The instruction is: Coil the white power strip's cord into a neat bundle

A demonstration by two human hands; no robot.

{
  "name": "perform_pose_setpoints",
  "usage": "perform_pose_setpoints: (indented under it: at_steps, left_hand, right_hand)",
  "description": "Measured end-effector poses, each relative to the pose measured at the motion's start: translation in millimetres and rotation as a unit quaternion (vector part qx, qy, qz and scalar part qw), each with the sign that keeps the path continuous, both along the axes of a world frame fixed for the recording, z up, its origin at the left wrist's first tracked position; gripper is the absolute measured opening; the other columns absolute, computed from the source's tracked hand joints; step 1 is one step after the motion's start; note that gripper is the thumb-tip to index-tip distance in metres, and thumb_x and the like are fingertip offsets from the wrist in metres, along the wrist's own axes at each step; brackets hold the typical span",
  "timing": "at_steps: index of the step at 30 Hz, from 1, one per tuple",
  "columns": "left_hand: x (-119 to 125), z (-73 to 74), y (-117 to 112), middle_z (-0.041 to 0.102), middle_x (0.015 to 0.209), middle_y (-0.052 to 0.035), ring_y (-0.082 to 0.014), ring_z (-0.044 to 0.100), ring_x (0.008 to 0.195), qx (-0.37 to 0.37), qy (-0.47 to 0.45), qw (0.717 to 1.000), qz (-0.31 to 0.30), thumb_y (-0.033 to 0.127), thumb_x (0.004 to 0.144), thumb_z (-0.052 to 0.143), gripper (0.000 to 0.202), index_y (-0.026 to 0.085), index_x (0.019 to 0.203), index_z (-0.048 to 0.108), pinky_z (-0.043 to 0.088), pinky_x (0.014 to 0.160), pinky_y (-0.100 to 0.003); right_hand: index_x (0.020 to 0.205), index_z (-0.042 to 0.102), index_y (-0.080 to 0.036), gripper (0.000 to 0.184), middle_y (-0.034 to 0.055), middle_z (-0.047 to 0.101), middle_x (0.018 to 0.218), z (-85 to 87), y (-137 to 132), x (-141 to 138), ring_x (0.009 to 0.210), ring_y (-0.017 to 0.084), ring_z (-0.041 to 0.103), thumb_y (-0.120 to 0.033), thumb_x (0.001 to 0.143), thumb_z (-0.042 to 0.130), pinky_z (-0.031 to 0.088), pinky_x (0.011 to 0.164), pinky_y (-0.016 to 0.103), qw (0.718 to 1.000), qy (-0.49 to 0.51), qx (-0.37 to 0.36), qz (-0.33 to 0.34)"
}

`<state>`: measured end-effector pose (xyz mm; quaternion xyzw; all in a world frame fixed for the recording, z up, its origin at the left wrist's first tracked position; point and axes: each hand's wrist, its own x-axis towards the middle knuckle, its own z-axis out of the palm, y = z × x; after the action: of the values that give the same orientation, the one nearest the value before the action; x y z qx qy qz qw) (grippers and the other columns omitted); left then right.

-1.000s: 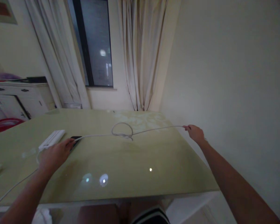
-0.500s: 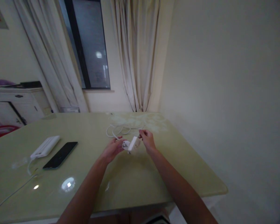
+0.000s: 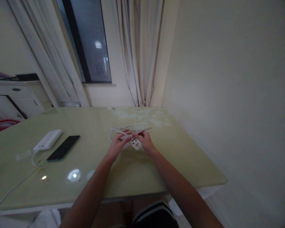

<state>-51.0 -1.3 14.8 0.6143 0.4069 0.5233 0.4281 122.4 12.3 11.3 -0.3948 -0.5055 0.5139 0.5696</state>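
Both hands meet over the middle of the green table. My left hand pinches the white charging cable, which lies in loops just beyond the fingers. My right hand is closed on the white charger plug and on a strand of the same cable. The plug sits between the two hands, its prongs turned toward me.
A black phone lies flat on the table's left part, beside a white power bank with a thin white wire trailing to the near left edge. Curtains and a dark window stand behind; a plain wall runs on the right.
A second ago my arms were spread wide, left hand at the phone, right hand stretching the cable. Both hands have come together at the table's middle with the cable and plug gathered between them.
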Motion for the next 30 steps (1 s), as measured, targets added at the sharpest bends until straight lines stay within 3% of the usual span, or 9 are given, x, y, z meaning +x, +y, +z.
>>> perform_pose_setpoints:
  at_steps: [3,6,12,18,22,24,26,28,30]
  left_hand:
    - [-2,-0.3,-2,0.075,0.116,-0.0109,-0.0277,0.068,0.106,0.059,0.121,0.991,0.013,0.055,0.082,0.072,0.047,0.022,0.116,0.076,0.055,0.089,-0.04]
    - [-7,-2.1,-4,0.078,0.093,-0.0079,-0.0263,0.07,0.089,0.088,0.272,0.958,0.013,0.054,0.087,0.066,0.037,0.022,0.099,0.081,0.053,0.083,-0.038]
    - [-15,-3.3,-4,0.076,0.102,-0.0097,-0.0283,0.07,0.093,0.159,0.386,0.907,0.056,0.053,0.087,0.066,0.035,0.025,0.102,0.081,0.052,0.081,-0.035]
    - [-24,-3.4,0,0.078,0.099,-0.0083,-0.026,0.07,0.092,0.185,0.4,0.894,0.083,0.039,0.092,0.06,0.025,0.026,0.103,0.079,0.051,0.084,-0.036]
    - [-25,-1.1,-1,0.078,0.093,-0.0058,-0.0222,0.069,0.083,0.128,0.386,0.908,0.101,0.037,0.09,0.061,0.024,0.025,0.098,0.079,0.049,0.076,-0.032]
    - [-28,2.4,-1,0.076,0.085,-0.0041,-0.0201,0.067,0.076,0.084,0.353,0.929,0.076,0.041,0.088,0.062,0.026,0.021,0.093,0.079,0.048,0.073,-0.03]
    - [-33,7.2,-4,0.075,0.085,-0.0038,-0.0198,0.066,0.077,0.045,0.298,0.953,0.006,0.045,0.087,0.065,0.03,0.019,0.092,0.078,0.049,0.074,-0.03]
    - [-39,12.4,-8,0.076,0.1,-0.0057,-0.022,0.068,0.09,-0.012,0.221,0.969,-0.107,0.045,0.082,0.073,0.034,0.019,0.103,0.075,0.052,0.081,-0.031]
    - [-45,16.6,-14,0.073,0.12,-0.0093,-0.0257,0.068,0.106,-0.087,0.127,0.965,-0.212,0.041,0.075,0.082,0.05,0.021,0.119,0.07,0.053,0.091,-0.035]
  right_hand:
    - [0.083,0.069,-0.017,0.049,0.0036,0.073,0.074,-1.2,-6,-2,0.064,0.019,0.068,-0.054,0.058,0.091,0.054,0.06,0.029,0.993,0.032,-0.051,0.101]
    - [0.081,0.074,-0.016,0.048,0.0024,0.072,0.068,-2.6,-6,2,0.055,0.013,0.062,-0.057,0.06,0.089,0.049,0.054,0.025,0.987,0.021,-0.077,0.141]
    - [0.089,0.078,-0.015,0.048,0.0062,0.077,0.084,-5.4,1,13,0.073,0.017,0.068,-0.043,0.053,0.095,0.052,0.069,0.028,0.974,-0.04,-0.036,0.221]
    - [0.102,0.08,-0.015,0.049,0.0007,0.07,0.072,-9.1,14,32,0.061,0.011,0.057,-0.042,0.063,0.09,0.04,0.059,0.023,0.974,-0.14,0.017,0.175]
    - [0.099,0.08,-0.014,0.044,0.0016,0.071,0.073,-10.6,19,37,0.064,0.013,0.059,-0.045,0.068,0.086,0.043,0.063,0.026,0.968,-0.2,0.062,0.136]
    - [0.096,0.08,-0.016,0.038,0.0036,0.075,0.08,-10.1,18,37,0.07,0.016,0.064,-0.046,0.072,0.083,0.047,0.068,0.028,0.964,-0.23,0.101,0.092]
    - [0.09,0.078,-0.018,0.029,0.0043,0.077,0.083,-9.4,15,36,0.076,0.018,0.067,-0.045,0.078,0.079,0.049,0.073,0.028,0.952,-0.264,0.147,0.042]
    - [0.094,0.075,-0.019,0.027,0.0038,0.077,0.085,-8.7,10,34,0.076,0.018,0.069,-0.043,0.082,0.078,0.05,0.073,0.028,0.939,-0.294,0.177,-0.016]
    - [0.112,0.069,-0.02,0.036,0.0024,0.077,0.087,-7.8,6,32,0.074,0.018,0.069,-0.04,0.083,0.078,0.05,0.071,0.027,0.93,-0.313,0.183,-0.067]
